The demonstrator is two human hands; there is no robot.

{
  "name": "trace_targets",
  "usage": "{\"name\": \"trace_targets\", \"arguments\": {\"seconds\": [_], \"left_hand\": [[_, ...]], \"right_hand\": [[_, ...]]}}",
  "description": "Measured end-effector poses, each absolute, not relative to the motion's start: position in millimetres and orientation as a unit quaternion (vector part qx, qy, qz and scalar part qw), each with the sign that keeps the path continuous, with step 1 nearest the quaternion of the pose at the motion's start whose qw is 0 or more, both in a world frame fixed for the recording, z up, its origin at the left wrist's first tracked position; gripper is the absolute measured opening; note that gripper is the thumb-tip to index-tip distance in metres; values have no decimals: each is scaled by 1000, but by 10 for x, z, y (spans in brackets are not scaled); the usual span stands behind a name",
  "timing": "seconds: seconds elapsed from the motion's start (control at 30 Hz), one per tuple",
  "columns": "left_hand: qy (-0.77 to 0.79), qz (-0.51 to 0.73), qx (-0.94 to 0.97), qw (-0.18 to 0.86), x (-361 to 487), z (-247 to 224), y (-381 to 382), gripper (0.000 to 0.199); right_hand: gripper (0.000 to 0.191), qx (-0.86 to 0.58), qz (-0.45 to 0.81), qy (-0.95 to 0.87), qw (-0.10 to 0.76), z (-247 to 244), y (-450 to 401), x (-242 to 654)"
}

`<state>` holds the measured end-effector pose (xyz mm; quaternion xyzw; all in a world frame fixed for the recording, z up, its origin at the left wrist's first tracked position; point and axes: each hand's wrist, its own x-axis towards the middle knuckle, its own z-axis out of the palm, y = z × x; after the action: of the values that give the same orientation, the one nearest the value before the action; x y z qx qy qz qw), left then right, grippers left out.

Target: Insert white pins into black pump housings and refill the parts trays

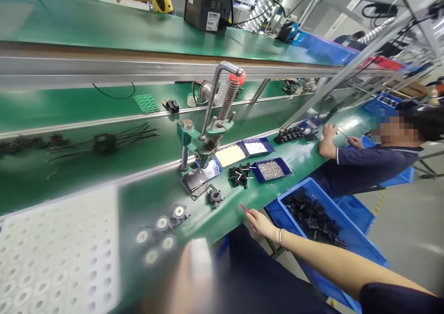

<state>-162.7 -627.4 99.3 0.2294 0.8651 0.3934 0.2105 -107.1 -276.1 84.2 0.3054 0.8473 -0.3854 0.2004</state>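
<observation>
My right hand (pixel 258 222), with a bangle at the wrist, is closed around slim red tweezers (pixel 244 207) at the bench's front edge. At the bottom, my left hand (pixel 187 281) is smeared by motion; a white patch shows at its thumb, and I cannot make out whether it is a covering or a held piece. Several round black parts with white rings (pixel 179 211) lie on the green bench beyond it. One black part (pixel 215 196) sits beside the base of a green hand press (pixel 208 143) with a red knob.
Blue trays hold small metal pieces (pixel 271 169), yellowish pieces (pixel 231 155) and white pieces (pixel 255 147). Black parts (pixel 239 175) are piled nearby. A white holed tray (pixel 58 249) lies left. A blue crate (pixel 364 258) stands right. A co-worker (pixel 378 166) sits farther along.
</observation>
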Motion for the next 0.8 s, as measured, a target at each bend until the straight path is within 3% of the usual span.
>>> {"name": "trace_targets", "arguments": {"seconds": [0.13, 0.3, 0.57, 0.8], "left_hand": [[852, 440, 182, 218, -1507, 1060, -5033, 93], [900, 298, 255, 192, -1820, 998, -3752, 82], [905, 215, 295, 218, -1918, 660, -3229, 82], [852, 252, 347, 300, -1168, 713, -3453, 20]], "right_hand": [[32, 228, -364, 886, 174, 740, -2054, -1228], [33, 118, -371, 905, 170, 702, -1178, -1323], [40, 13, -395, 899, 187, 340, -650, -1345], [39, -26, -393, 905, 163, 70, -657, -1404]]}}
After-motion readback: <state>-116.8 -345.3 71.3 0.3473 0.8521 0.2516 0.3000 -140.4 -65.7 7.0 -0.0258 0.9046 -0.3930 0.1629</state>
